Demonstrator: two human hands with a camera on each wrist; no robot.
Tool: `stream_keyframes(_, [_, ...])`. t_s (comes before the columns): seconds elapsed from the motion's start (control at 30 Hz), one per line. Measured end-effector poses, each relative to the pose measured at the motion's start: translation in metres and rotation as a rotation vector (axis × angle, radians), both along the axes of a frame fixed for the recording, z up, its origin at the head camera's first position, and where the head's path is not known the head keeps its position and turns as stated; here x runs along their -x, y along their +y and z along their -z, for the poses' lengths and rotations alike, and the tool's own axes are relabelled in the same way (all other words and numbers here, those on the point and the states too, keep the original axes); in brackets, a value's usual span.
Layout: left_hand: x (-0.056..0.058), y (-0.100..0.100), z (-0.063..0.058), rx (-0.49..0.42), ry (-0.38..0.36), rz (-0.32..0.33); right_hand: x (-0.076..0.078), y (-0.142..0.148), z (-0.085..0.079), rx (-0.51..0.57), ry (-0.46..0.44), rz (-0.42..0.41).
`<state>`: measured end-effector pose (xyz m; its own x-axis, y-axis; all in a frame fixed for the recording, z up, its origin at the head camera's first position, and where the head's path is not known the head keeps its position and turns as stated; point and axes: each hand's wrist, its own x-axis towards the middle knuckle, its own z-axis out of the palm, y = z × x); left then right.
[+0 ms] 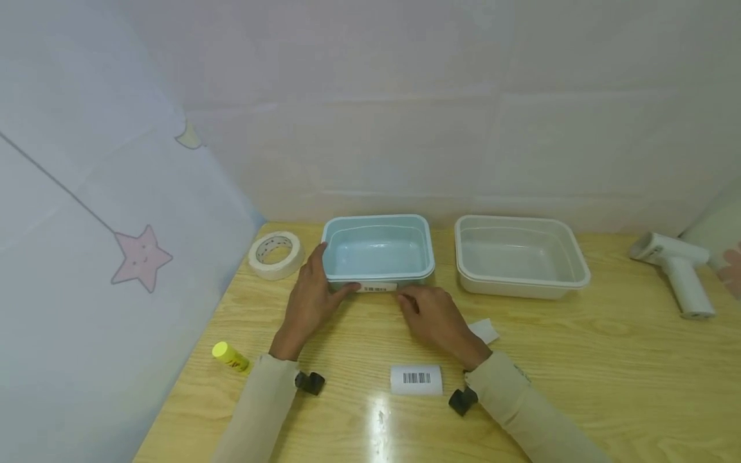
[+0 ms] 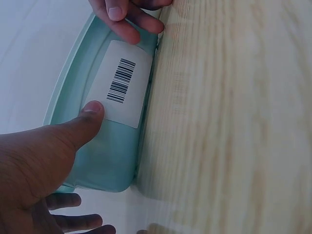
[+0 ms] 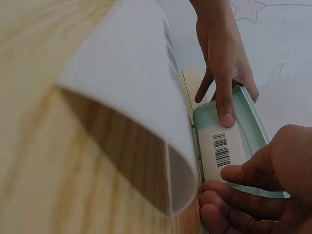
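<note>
Together pressing a barcode label (image 1: 377,288) flat on the near wall of the blue tub (image 1: 377,251) on the counter (image 1: 579,360): left hand (image 1: 309,299) thumb at one end, right hand (image 1: 437,318) fingers straight at the other (tape roll (image 1: 276,254) just left).

Both arms in long beige sleeves (image 1: 263,399) to the wrist; hands bare. Small black cam block strapped under each wrist (image 1: 310,382), w/ right one (image 1: 462,400) likewise.

Barcode label (image 2: 122,83) on blue tub (image 2: 105,156), barcode slip (image 1: 416,379) on table (image 1: 608,386)
</note>
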<state>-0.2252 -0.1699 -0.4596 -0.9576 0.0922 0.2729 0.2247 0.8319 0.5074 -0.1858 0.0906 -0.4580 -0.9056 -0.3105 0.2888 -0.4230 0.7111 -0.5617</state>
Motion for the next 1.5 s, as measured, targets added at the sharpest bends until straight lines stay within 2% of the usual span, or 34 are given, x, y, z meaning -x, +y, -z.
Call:
stream_keyframes(0.3, [0.001, 0.000, -0.001, 0.001, -0.002, 0.000, 0.003, -0.001, 0.000, 0.017, 0.017, 0.038])
stream_keyframes(0.67, [0.000, 0.000, 0.000, 0.005, 0.004, 0.017, 0.008, -0.011, 0.008, 0.050, 0.070, 0.068])
stream_keyframes(0.83, [0.000, 0.001, -0.001, 0.010, 0.009, 0.016, 0.007, -0.011, 0.006, 0.014, 0.136, 0.062])
stream_keyframes(1.07, [0.001, 0.000, -0.001, 0.008, 0.045, 0.019, 0.007, -0.010, 0.004, -0.088, 0.298, 0.084])
stream_keyframes(1.2, [0.000, 0.000, -0.002, 0.006, 0.036, 0.010, 0.007, -0.010, 0.002, -0.136, 0.355, 0.099])
stream_keyframes(1.37, [0.000, 0.000, -0.001, 0.005, 0.022, 0.005, 0.006, -0.011, 0.001, -0.164, 0.329, 0.115])
stream_keyframes(1.5, [-0.001, 0.000, -0.001, 0.007, 0.028, 0.005, 0.005, -0.010, 0.000, -0.184, 0.289, 0.088])
